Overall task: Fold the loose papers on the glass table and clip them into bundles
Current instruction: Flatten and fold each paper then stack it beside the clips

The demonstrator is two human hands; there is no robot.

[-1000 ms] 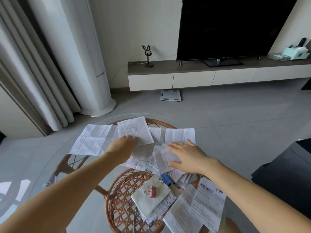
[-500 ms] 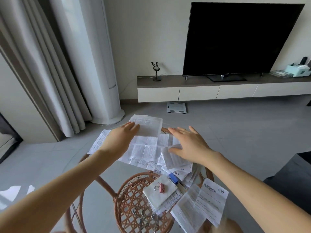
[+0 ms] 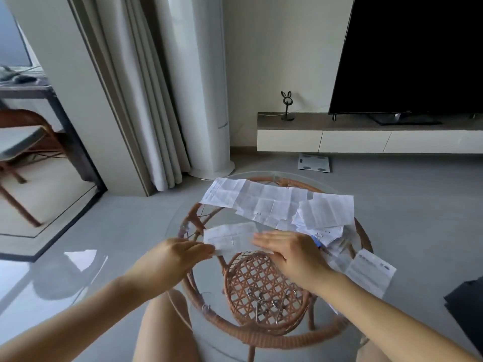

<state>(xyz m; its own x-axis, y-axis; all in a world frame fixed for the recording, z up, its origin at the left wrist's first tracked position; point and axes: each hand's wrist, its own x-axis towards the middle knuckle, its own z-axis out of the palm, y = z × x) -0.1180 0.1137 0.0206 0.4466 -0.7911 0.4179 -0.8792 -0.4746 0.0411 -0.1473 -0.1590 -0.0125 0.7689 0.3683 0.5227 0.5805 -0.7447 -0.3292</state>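
Single printed sheet, creased and a bit blurred, sits low over the near left part of the glass table, between both hands. Left hand pinches the sheet's near left corner, fingers bunched on the edge. Right hand lies palm down over the sheet's right end, fingers straight and close together. Cannot tell whether the sheet touches the glass or is held just above it. Remaining loose papers are spread in an overlapping band along the far side of the table, thickening into a heap at far right. More printed leaflets lie at the right edge, past the right wrist. Small blue object shows just beside the right hand, mostly hidden. Through the glass: round wicker shelf with a few metal clips on it. A bare knee is at the near edge. Beyond: scale on the floor, low cabinet, dark television, white column, curtain, chair far left.
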